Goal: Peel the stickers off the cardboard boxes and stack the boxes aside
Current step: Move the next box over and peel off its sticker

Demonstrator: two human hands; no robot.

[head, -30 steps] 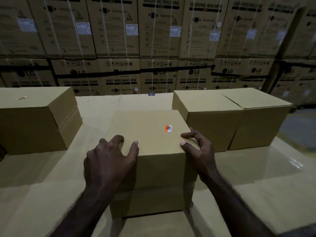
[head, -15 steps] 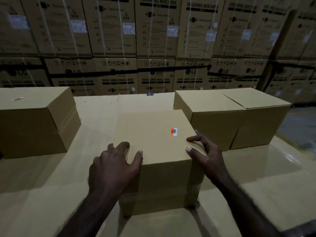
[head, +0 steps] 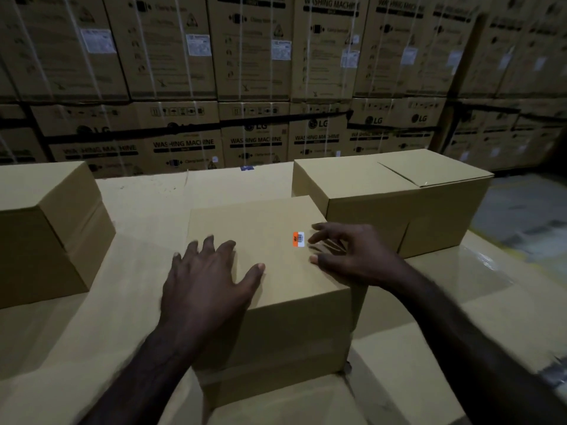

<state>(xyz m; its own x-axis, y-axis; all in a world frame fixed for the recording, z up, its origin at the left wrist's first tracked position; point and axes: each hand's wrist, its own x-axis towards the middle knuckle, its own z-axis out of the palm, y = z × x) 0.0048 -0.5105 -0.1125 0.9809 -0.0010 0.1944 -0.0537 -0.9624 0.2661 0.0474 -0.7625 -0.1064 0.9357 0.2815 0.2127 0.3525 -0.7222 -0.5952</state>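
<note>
**boxguy:** Two hands are working one box here. Why's the left hand (head: 208, 280) lying flat on the middle box (head: 264, 289) instead of gripping it?

**tapehead:** Looks like it's pinning the lid, I reckon. Palm's spread wide, fingers slack, grasping nothing, just pressing so the box isn't sliding while the other one is picking.

**boxguy:** And the right hand (head: 352, 256)?

**tapehead:** It's hovering just beside the orange-and-white sticker (head: 298, 239), which is sitting on the top face toward the right edge. Thumb and fingers are parted and curled, holding nothing yet, probably lining up to catch a corner.

**boxguy:** The other boxes?

**tapehead:** Left box (head: 46, 228) is sitting well apart, right pair of boxes (head: 389, 197) is sitting just behind. I'm guessing one side is the done pile, can't tell which.
</note>
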